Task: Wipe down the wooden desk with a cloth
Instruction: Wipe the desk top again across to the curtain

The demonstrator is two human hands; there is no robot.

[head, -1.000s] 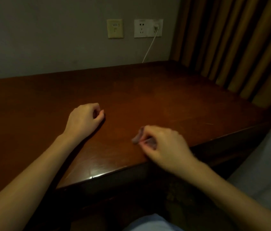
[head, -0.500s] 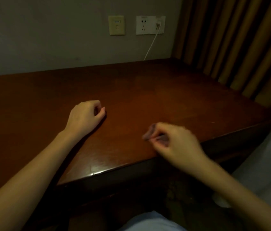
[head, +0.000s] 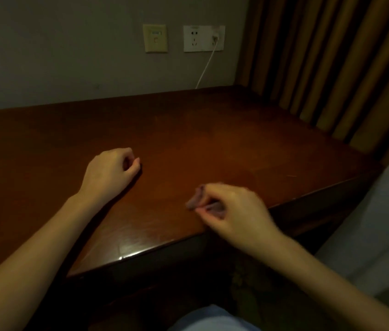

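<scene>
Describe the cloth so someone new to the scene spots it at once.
Start at the dark wooden desk and go to its near edge, where the right hand is. The cloth is the small purplish wad pinched by that hand; the left hand, further left, looks empty.

no readable text, wall plates (head: pixel 155 38) – marks too small and dim to make out
</scene>
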